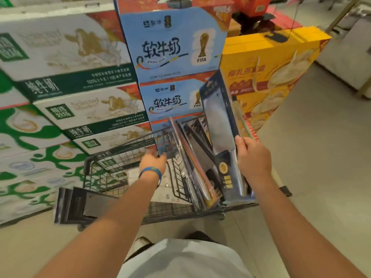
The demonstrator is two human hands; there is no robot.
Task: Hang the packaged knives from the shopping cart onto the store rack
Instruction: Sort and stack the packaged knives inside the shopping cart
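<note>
A black wire shopping cart (104, 163) stands in front of me. Several packaged knives (192, 157) lean upright along its right side. My right hand (254, 157) grips the right edge of a dark blue packaged cleaver (218, 121), lifted and tilted above the others. My left hand (153, 159) reaches into the cart toward the leaning packages, its fingers blurred and hidden behind the hand. A blue band circles my left wrist. No store rack is in view.
Stacked milk cartons in green and white (66, 81) and in blue (170, 47) rise just behind and left of the cart. Yellow boxes (269, 63) stand at the right. Pale floor (321, 157) stretches to the right.
</note>
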